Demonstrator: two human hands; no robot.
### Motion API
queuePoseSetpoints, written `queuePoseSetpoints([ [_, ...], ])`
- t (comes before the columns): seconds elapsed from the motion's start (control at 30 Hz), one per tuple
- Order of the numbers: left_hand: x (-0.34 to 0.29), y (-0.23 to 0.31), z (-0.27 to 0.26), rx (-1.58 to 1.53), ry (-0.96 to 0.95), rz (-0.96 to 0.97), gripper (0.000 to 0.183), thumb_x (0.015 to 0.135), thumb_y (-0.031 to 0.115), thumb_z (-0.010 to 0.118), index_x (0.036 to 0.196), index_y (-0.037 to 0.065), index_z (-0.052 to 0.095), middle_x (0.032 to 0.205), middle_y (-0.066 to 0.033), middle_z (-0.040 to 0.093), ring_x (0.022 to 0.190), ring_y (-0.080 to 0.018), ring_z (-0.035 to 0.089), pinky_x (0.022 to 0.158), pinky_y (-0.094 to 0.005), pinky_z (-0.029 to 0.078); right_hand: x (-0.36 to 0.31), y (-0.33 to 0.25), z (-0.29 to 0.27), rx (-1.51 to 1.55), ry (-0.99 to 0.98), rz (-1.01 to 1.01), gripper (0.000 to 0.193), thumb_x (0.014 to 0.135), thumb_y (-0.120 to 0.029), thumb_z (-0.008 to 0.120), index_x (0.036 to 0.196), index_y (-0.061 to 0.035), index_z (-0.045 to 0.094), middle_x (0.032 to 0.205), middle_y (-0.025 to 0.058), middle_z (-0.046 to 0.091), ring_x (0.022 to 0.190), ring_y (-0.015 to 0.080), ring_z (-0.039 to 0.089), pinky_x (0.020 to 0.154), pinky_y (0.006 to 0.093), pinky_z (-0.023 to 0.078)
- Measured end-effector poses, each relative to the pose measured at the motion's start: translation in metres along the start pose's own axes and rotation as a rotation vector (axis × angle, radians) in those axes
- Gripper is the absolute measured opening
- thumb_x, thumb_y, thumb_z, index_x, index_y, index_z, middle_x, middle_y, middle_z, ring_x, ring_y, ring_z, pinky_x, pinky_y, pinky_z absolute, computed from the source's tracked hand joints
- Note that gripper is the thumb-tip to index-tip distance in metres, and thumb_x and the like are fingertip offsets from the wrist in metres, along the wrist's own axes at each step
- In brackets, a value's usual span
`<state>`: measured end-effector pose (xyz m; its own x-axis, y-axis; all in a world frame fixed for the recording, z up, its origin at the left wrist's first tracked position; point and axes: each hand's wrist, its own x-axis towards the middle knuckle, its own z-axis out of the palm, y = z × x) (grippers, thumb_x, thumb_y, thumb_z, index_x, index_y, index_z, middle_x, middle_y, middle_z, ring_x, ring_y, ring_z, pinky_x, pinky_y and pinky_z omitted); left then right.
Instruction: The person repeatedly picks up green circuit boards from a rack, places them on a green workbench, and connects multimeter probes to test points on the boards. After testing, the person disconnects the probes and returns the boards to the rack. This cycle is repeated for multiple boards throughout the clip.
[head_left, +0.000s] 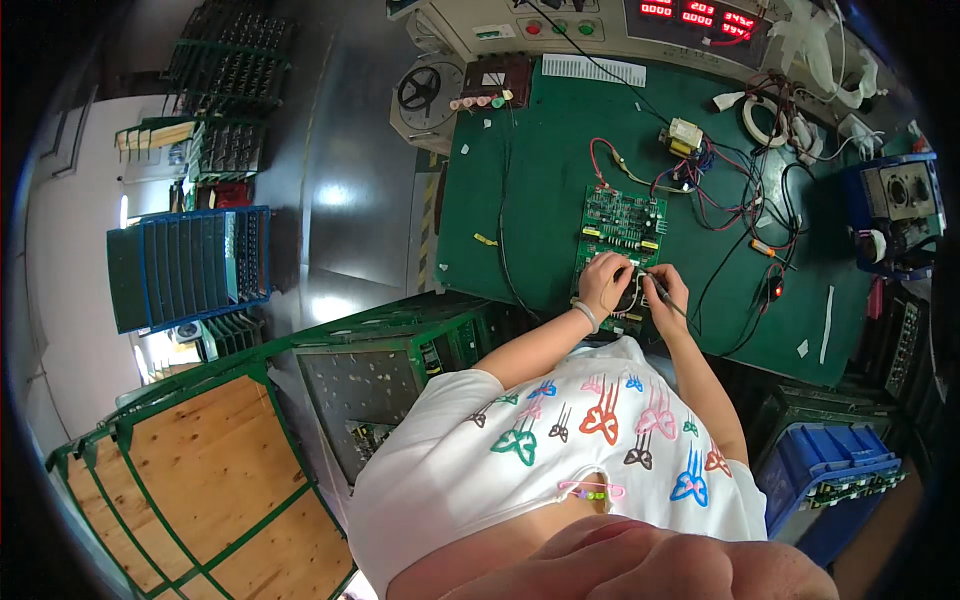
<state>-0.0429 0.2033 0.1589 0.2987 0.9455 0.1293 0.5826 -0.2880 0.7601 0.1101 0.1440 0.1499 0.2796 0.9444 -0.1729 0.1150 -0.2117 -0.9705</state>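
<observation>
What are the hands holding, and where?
The right hand holds a dark pen-like probe by its shaft; whether the left hand grips anything, I can't tell.

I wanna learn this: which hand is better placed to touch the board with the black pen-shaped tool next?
Probably the right hand: it grips the tool, which slants toward the board. The left hand is over the board too, but I can't tell what it pinches.

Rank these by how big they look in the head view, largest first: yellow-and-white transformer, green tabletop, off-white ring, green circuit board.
1. Green tabletop
2. Green circuit board, partly covered
3. Off-white ring and yellow-and-white transformer: too alike to rank, since the ring is hollow
</observation>
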Motion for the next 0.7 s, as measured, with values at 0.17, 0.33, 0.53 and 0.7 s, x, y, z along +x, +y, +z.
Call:
queuePoseSetpoints([
  [0.17, -0.001, -0.001, 0.001, -0.019, -0.014, 0.011, 0.01, 0.083, 0.013, 0.072, 0.089, 0.006, 0.066, 0.091, -0.0108, 0.067, 0.086, -0.0324, 0.065, 0.076, -0.0412, 0.052, -0.002, -0.002, -0.003, 0.067, -0.009, 0.058, 0.013, 0.09, -0.006, 0.066, 0.101, -0.0003, 0.061, 0.083, 0.0039, 0.062, 0.073, 0.0085, 0.057, 0.066, 0.0257, 0.048],
  [0.33, 0.004, 0.009, -0.007, -0.036, 0.019, 0.0, 0.011, 0.085, 0.01, 0.07, 0.092, 0.004, 0.065, 0.09, -0.0129, 0.066, 0.085, -0.0322, 0.066, 0.075, -0.0394, 0.053, 0.002, 0.001, -0.008, 0.309, 0.053, 0.166, 0.012, 0.091, -0.006, 0.066, 0.102, -0.0022, 0.061, 0.086, -0.0009, 0.062, 0.077, 0.0065, 0.053, 0.07, 0.0223, 0.044],
  [0.53, 0.007, 0.016, -0.01, -0.05, 0.054, 0.068, 0.01, 0.083, 0.007, 0.071, 0.089, 0.003, 0.064, 0.088, -0.014, 0.066, 0.083, -0.0325, 0.066, 0.074, -0.04, 0.052, 0.003, -0.004, -0.023, 0.28, 0.059, 0.11, 0.012, 0.091, -0.006, 0.066, 0.101, -0.0023, 0.061, 0.089, 0.0, 0.062, 0.081, 0.0068, 0.054, 0.073, 0.0234, 0.045],
  [0.7, 0.001, -0.001, -0.017, 0.044, 0.152, 0.048, 0.009, 0.082, 0.006, 0.071, 0.087, 0.003, 0.064, 0.087, -0.0122, 0.066, 0.085, -0.0329, 0.065, 0.076, -0.0407, 0.052, 0.001, -0.014, -0.009, 0.199, 0.006, 0.078, 0.013, 0.09, -0.007, 0.065, 0.1, -0.0007, 0.06, 0.088, 0.0048, 0.064, 0.08, 0.01, 0.059, 0.072, 0.0259, 0.047],
])
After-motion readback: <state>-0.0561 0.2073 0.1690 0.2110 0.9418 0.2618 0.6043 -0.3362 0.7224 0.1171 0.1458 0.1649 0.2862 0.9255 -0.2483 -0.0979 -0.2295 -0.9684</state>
